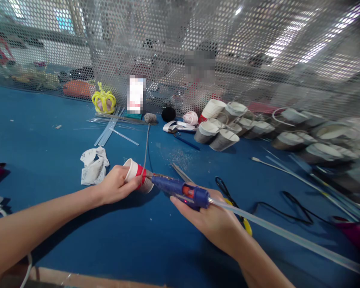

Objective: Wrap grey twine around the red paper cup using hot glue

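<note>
My left hand is closed around a paper cup, white with a red band, tipped on its side above the blue table. Grey yarn covers the cup's lower end, and a strand runs from it up to a small grey yarn ball. In my right hand is a blue hot glue gun, a long clear glue stick trailing from its rear. The gun's nozzle is at the cup's yarn-wrapped side; whether it touches is unclear. Scissors with yellow handles lie partly behind the gun.
Grey-wrapped cups crowd the right rear. Clear glue sticks, a yellow woven piece and a phone stand toward the perforated screen. Crumpled white paper lies left of the cup; a black cord crosses the right side.
</note>
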A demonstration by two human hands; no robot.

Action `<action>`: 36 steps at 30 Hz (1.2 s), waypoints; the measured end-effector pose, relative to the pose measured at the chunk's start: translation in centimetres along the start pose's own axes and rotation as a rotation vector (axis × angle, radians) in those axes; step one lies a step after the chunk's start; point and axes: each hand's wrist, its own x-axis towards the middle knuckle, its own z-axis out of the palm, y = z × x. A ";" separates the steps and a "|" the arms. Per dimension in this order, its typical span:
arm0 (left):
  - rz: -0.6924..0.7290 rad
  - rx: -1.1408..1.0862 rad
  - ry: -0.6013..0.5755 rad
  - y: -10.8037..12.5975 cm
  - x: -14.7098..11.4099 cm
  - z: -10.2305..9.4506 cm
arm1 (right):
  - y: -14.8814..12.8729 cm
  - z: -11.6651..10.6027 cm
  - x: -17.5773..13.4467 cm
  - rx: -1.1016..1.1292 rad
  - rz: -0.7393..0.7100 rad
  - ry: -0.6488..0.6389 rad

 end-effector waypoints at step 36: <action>0.319 0.136 -0.060 0.0 0.3 -0.6 | 0.9 -0.4 1.3 0.075 0.055 -0.164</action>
